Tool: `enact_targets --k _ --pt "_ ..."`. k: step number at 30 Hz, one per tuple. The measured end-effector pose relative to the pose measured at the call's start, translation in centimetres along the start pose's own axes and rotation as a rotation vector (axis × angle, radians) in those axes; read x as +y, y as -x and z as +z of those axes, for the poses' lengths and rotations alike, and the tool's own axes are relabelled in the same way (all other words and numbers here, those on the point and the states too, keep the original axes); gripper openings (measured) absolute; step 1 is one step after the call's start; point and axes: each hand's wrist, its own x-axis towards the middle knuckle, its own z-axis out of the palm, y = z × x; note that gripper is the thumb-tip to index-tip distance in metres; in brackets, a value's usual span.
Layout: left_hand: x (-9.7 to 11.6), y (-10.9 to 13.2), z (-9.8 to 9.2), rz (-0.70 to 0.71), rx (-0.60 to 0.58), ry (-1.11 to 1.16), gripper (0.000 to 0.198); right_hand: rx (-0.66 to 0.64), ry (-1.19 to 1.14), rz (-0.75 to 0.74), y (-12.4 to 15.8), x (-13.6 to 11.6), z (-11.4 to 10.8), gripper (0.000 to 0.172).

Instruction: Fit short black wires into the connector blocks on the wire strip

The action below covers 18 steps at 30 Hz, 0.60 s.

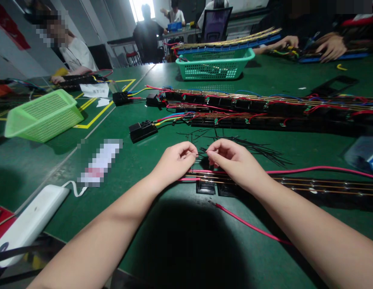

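Left hand (177,159): knuckles up over the green bench (162,241), grip closed tight, thumb and forefinger pinched on one end of a thin black tie (201,151)
Right hand (231,159): facing the left hand and close to it, grip likewise pinched shut on the other end of the same tie
Thin black tie: a short dark strand spanning the small gap between the two sets of fingertips, held just above the near strip; too thin to tell more
Near strip (294,188): a long dark strip with brass-coloured rails, lying across the bench from under the hands out to the right edge; two small black blocks (206,188) sit against it just below the hands
Pink wire (309,168): runs along the far side of the near strip, passing under the right hand
Red wire (249,225): lies loose on the bench under the right forearm
Loose ties (258,150): a scattered heap of thin black ties just beyond the hands
Far strips (264,107): several more wired strips stacked side by side behind the heap, with a black connector block (142,131) at their left end
Baskets: a light green basket (43,115) tipped on its side at far left, a teal basket (215,66) upright at the back
White device (32,221): on the near left edge, with a white cable
Other people: a co-worker's hands (332,46) rest on another strip at top right
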Motion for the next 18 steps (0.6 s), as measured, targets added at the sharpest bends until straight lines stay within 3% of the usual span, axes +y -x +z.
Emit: enact_targets --k 4,11,18 --pt "-0.8 0.5 -0.1 0.100 -0.049 -0.085 0.014 0.023 -0.124 0.025 0.1 -0.1 -0.2 0.014" --pt "-1.1 0.9 -0.1 0.072 -0.075 -0.067 0.016 0.187 -0.238 0.048 0.2 -1.0 -0.4 0.015" --pt "-1.2 0.9 -0.2 0.137 -0.109 -0.209 0.015 0.198 -0.130 0.090 0.5 -2.0 -2.0 0.023"
